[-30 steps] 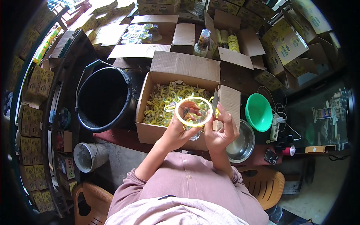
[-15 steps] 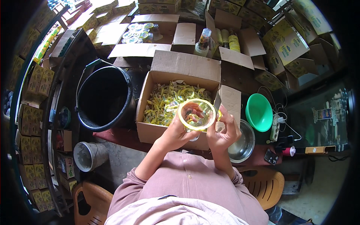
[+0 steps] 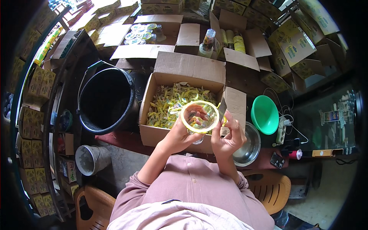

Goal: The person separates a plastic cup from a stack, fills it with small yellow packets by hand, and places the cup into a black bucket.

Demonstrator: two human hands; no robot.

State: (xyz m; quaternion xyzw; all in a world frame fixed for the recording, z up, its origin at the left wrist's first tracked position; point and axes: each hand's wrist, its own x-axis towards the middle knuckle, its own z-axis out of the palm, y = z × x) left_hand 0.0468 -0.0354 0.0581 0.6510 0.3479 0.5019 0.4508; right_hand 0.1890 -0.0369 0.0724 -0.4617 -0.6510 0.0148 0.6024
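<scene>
My left hand [image 3: 178, 134] is closed round a clear plastic cup [image 3: 199, 128] with a yellow rim, its mouth tilted toward me. In my right hand [image 3: 229, 136] is a thin dark knife blade [image 3: 223, 107], pointing up beside the cup's right rim. A small yellow strip [image 3: 224, 122] shows at the right fingers, next to the blade. Beneath both hands stands an open cardboard box [image 3: 189, 69] full of yellow and clear plastic trimmings [image 3: 168, 105]. The knife's handle is hidden in the right hand.
Left of the box is a large black bucket [image 3: 132, 103]; a grey bucket [image 3: 92, 159] stands lower. To the right are a green bowl [image 3: 265, 115], a metal bowl [image 3: 249, 147] and a power strip [image 3: 281, 134]. Boxes of cups [image 3: 143, 34] and stacked cups [image 3: 207, 44] stand beyond.
The cup and my left hand have shifted slightly left. The blade in my right hand has tipped a little, and more of the yellow strip shows by the right fingers.
</scene>
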